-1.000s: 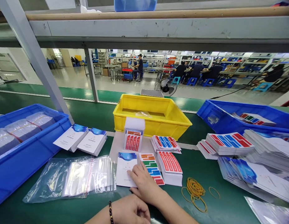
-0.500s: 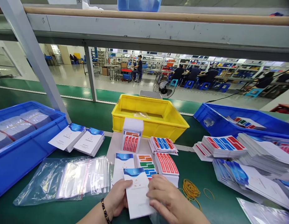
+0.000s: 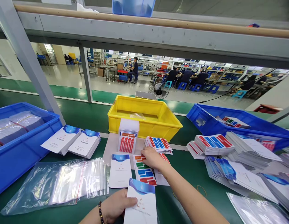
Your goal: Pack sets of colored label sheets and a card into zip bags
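Observation:
My left hand [image 3: 120, 203] grips a white booklet with a blue wavy top [image 3: 141, 203], thumb on its front cover, close to the table's near edge. My right hand [image 3: 153, 158] reaches forward, its bent fingertips at the upper right corner of a multicoloured sticker sheet [image 3: 144, 171]. The thumb is hidden, so a grip cannot be made out. Beneath that hand lies a stack of red sticker sheets [image 3: 164, 158], partly covered. Left of the multicoloured sheet rests another blue-topped booklet [image 3: 120, 171]. Behind these stand an upright stack with red labels [image 3: 127, 143] and blue-and-red sticker sheets [image 3: 158, 143].
A yellow bin [image 3: 144, 124] stands behind, with blue bins at left [image 3: 25, 149] and right [image 3: 228, 119]. Two booklet stacks [image 3: 85, 143] and clear plastic bags [image 3: 65, 183] lie left. Sticker sheets [image 3: 214, 144] and booklets [image 3: 244, 177] pile up right. People sit at distant benches.
My right hand has left the booklet and moved forward to the sticker sheets. My left hand has brought its booklet slightly nearer to me. The view has shifted a little.

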{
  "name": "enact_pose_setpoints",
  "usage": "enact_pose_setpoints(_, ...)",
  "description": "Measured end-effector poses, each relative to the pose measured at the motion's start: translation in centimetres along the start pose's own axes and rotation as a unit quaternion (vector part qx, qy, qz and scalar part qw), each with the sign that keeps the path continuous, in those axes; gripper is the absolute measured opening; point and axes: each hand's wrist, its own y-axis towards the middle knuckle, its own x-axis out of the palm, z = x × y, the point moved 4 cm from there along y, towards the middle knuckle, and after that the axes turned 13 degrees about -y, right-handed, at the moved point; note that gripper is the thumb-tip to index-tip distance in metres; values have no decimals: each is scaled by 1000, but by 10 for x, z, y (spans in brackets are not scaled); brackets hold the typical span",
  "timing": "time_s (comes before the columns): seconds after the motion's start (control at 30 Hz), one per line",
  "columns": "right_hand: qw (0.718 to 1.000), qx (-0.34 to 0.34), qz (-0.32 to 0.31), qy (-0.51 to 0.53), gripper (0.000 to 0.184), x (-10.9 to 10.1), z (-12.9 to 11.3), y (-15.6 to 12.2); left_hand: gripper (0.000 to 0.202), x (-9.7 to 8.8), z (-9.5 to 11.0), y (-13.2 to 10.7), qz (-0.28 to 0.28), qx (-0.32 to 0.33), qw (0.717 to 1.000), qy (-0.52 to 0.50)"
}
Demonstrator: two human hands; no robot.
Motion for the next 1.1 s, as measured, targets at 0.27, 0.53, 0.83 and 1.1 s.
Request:
enact_pose_setpoints(0.27, 1000, -6, -21, 3, 20, 2, -1, 0, 55, -4, -7, 1, 19, -21, 999, 24)
enact_pose_setpoints(0.53, 999, 1, -33, 35, 19, 2, 0, 0, 55, -4, -9, 1, 35, -46, 997, 47)
enact_pose_setpoints(0.83, 988, 40, 13, 146, 9, -10, 11, -11, 48, -7, -16, 5, 62, -34, 997, -19)
enact_pose_setpoints(1.1, 831, 186, 139, 505, 32, -17, 26, -69, 44, 0, -10, 9, 70, -38, 976, -201)
